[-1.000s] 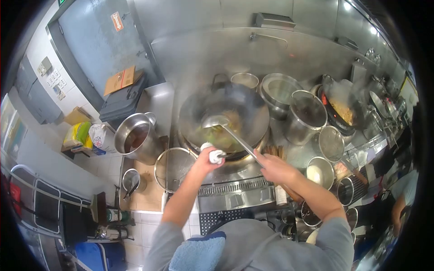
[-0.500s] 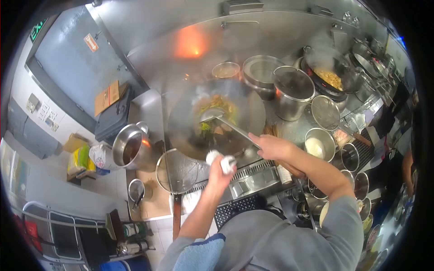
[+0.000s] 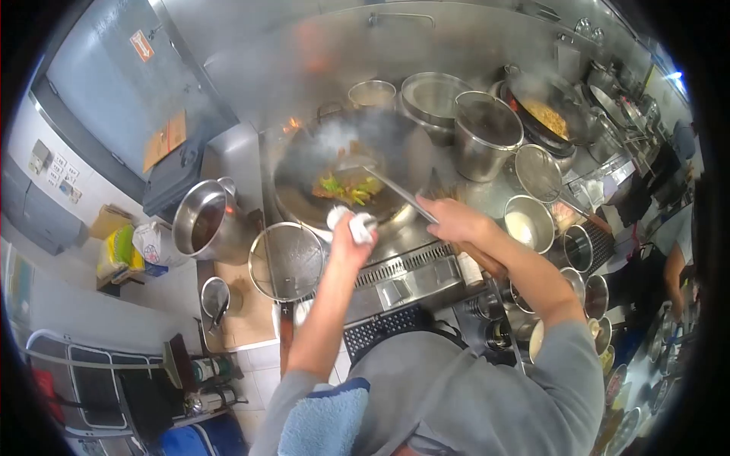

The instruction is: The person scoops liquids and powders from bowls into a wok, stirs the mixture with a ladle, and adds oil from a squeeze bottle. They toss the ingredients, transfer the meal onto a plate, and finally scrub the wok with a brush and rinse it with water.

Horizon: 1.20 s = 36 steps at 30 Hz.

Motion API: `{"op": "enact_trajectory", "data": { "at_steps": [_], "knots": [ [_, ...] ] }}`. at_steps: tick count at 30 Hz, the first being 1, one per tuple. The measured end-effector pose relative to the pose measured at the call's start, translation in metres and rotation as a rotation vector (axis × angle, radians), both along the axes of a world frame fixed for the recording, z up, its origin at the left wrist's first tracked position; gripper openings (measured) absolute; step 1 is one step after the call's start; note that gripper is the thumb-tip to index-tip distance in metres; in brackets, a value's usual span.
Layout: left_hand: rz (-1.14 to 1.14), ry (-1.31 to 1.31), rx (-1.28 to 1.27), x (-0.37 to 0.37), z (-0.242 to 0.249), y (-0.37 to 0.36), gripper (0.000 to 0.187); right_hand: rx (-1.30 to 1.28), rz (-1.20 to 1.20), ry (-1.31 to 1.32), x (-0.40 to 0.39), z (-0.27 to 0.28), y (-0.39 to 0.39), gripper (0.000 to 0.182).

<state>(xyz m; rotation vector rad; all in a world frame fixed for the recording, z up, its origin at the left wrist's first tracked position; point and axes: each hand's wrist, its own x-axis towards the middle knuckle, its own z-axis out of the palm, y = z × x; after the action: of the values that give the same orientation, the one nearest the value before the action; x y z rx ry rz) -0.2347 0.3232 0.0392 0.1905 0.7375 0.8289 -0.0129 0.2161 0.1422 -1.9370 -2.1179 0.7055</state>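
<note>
My left hand (image 3: 349,245) is closed around a folded white cloth (image 3: 360,226) at the near rim of a large dark wok (image 3: 411,148). Whether it also grips the wok's handle through the cloth is hidden. With my right hand (image 3: 456,220) I grip the handle of a long metal ladle (image 3: 399,190), which slants down into the wok. Steam blurs its bowl. Green and brown pieces of food (image 3: 350,190) lie in the wok, just below the ladle's head.
A wire strainer (image 3: 286,262) lies left of my left forearm, near a steel pot (image 3: 204,220) of dark liquid. Behind the wok's right side stands a tall pot (image 3: 490,148). Another wok (image 3: 574,114) with yellowish food steams farther right. A small flame (image 3: 292,124) shows behind the wok.
The food has shifted and sits spread nearer the wok's front. The ladle's head has moved back, away from me. The glow at the back wall has faded. The camera view has shifted slightly.
</note>
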Motion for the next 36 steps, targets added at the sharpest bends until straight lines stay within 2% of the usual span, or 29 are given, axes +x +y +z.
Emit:
{"op": "enact_trajectory", "data": {
  "at_steps": [2, 4, 6, 7, 9, 11, 12, 13, 16, 18, 19, 22, 25, 28, 29, 32, 33, 36],
  "knots": [
    [-0.092, 0.029, 0.081, -0.003, -0.003, 0.014, 0.008, 0.046, -0.022, 0.004, 0.0, -0.018, 0.009, 0.066],
    [-0.05, -0.009, 0.085, -0.004, -0.029, 0.016, 0.01, 0.13, -0.006, 0.0, 0.003, -0.025, 0.004, 0.069],
    [-0.067, 0.073, 0.034, -0.004, -0.016, -0.005, 0.011, 0.124, 0.008, 0.043, 0.006, 0.004, -0.017, 0.072],
    [-0.077, 0.115, 0.009, -0.005, -0.009, -0.012, 0.011, 0.108, 0.046, 0.031, 0.012, 0.017, -0.027, 0.071],
    [-0.083, 0.04, 0.068, -0.007, -0.013, -0.007, 0.013, 0.052, 0.121, 0.023, 0.02, 0.036, -0.05, 0.071],
    [-0.06, -0.016, 0.08, -0.004, -0.012, 0.006, 0.016, -0.111, 0.067, -0.095, 0.01, 0.048, -0.052, 0.072],
    [-0.043, -0.034, 0.062, 0.0, -0.009, 0.012, 0.017, -0.201, 0.038, -0.154, 0.006, 0.047, -0.051, 0.072],
    [-0.065, -0.031, 0.052, 0.0, -0.01, 0.017, 0.018, -0.159, 0.042, -0.164, 0.009, 0.027, -0.04, 0.071],
    [-0.032, -0.056, -0.006, 0.004, -0.019, 0.015, 0.015, 0.115, 0.023, 0.06, 0.017, -0.015, -0.006, 0.069],
    [-0.147, -0.019, 0.084, -0.004, -0.019, 0.008, 0.012, -0.105, -0.26, 0.563, 0.015, -0.02, 0.011, 0.067],
    [-0.12, 0.013, 0.082, -0.005, -0.014, 0.005, 0.012, -0.001, -0.314, 0.711, 0.01, -0.033, 0.018, 0.066],
    [-0.047, 0.068, 0.093, -0.002, -0.004, 0.009, 0.015, 0.073, -0.397, 0.611, -0.007, -0.052, 0.049, 0.067],
    [-0.054, 0.025, 0.047, -0.002, -0.006, 0.024, 0.017, -0.016, -0.413, 0.791, -0.022, -0.065, 0.074, 0.067],
    [-0.072, 0.026, 0.032, -0.003, -0.013, 0.027, 0.018, -0.04, -0.329, 0.912, -0.031, -0.05, 0.067, 0.068],
    [-0.072, 0.029, 0.024, -0.004, -0.014, 0.027, 0.018, -0.059, -0.222, 0.852, -0.028, -0.055, 0.062, 0.068],
    [-0.089, 0.0, 0.015, -0.005, -0.01, 0.029, 0.019, -0.107, -0.17, 0.723, -0.031, -0.031, 0.037, 0.068],
    [-0.092, 0.009, 0.024, -0.005, -0.009, 0.027, 0.021, -0.147, -0.172, 0.825, -0.032, -0.026, 0.035, 0.068],
    [-0.091, -0.018, 0.005, -0.004, -0.009, 0.026, 0.021, -0.216, -0.12, 0.778, -0.025, -0.03, 0.058, 0.068]
  ]
}}
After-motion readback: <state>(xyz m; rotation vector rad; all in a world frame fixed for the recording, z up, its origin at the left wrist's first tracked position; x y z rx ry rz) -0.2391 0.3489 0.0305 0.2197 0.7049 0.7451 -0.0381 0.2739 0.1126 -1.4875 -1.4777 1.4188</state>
